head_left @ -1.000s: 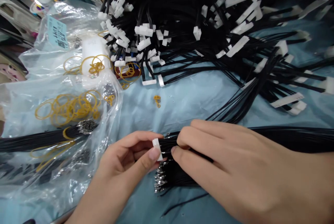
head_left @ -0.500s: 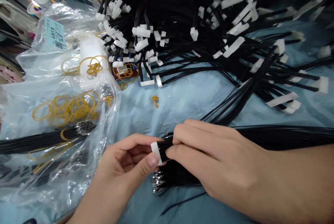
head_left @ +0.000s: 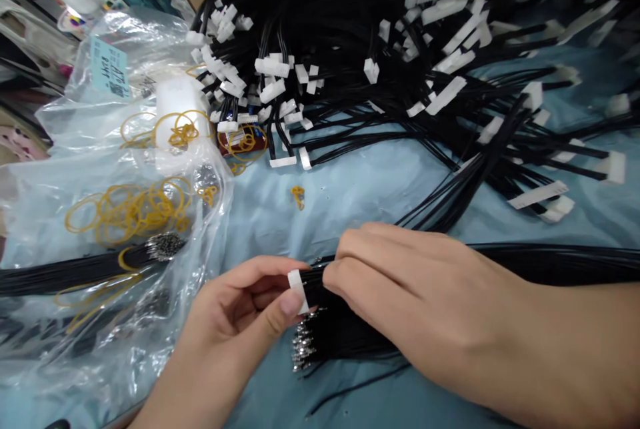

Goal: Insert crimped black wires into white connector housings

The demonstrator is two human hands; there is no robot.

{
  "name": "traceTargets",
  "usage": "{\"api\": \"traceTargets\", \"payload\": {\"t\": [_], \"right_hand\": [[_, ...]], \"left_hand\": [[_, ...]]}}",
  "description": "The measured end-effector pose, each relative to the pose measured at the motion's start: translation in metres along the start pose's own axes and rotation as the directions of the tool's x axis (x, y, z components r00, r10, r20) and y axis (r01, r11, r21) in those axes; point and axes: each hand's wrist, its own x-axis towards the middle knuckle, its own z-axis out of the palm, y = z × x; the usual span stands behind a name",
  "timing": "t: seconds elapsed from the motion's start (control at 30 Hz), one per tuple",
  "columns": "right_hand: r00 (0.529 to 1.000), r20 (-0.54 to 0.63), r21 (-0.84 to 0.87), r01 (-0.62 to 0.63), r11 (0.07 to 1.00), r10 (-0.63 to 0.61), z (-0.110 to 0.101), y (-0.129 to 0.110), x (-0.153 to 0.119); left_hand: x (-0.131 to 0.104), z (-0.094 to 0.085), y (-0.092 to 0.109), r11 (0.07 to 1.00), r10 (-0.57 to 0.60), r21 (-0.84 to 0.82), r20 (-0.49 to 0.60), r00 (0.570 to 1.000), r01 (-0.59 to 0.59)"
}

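Thumb and fingers of my left hand (head_left: 250, 315) pinch a white connector (head_left: 299, 291) at its two ends. Black wires run from the connector to the right, beneath my right hand (head_left: 420, 302). My right hand is closed, its fingertips pressed together at the wires close to the connector; what exactly they pinch is hidden. Just below the connector, silver metal terminals (head_left: 303, 345) tip a thick bundle of black wires (head_left: 350, 339) that passes under my right hand. One loose black wire (head_left: 350, 389) lies apart below the bundle.
Many black cables with white connectors (head_left: 447, 95) are heaped at the back and right. Clear plastic bags (head_left: 45, 195) at the left carry yellow rubber bands (head_left: 135, 212) and another wire bundle (head_left: 75, 272). A small yellow band (head_left: 298, 197) lies on the blue cloth (head_left: 345, 195).
My right hand has shifted slightly right, away from the connector, baring a little more wire. My left hand keeps its pinch on the connector.
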Motion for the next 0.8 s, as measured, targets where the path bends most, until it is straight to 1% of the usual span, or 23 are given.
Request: {"api": "traceTargets", "payload": {"t": [0.17,0.3,0.47,0.53,0.67,0.8], "right_hand": [[0.998,-0.059,-0.104,0.025,0.994,-0.031,0.004,-0.004,-0.001],[1.000,0.016,-0.110,0.002,0.994,0.000,0.006,-0.005,-0.005],[0.995,0.100,-0.118,-0.011,0.993,0.023,0.010,-0.005,-0.009],[0.995,0.093,-0.137,-0.011,0.991,0.024,0.011,-0.005,-0.010],[1.000,0.029,-0.172,0.013,0.985,-0.008,0.013,-0.006,-0.005],[0.999,-0.029,-0.079,0.012,0.997,-0.014,0.005,-0.008,0.001]], "left_hand": [[-0.003,0.004,0.006,0.997,0.035,0.069,-0.022,0.999,-0.033],[-0.005,0.008,0.012,0.990,0.079,0.120,-0.026,0.997,-0.076],[-0.007,0.011,0.012,0.977,0.134,0.176,-0.057,0.989,-0.123],[-0.007,0.011,0.012,0.969,0.160,0.201,-0.069,0.985,-0.143],[-0.009,0.013,0.013,0.955,0.190,0.250,-0.090,0.978,-0.163],[-0.010,0.012,0.014,0.967,0.158,0.208,-0.052,0.986,-0.144]]}}
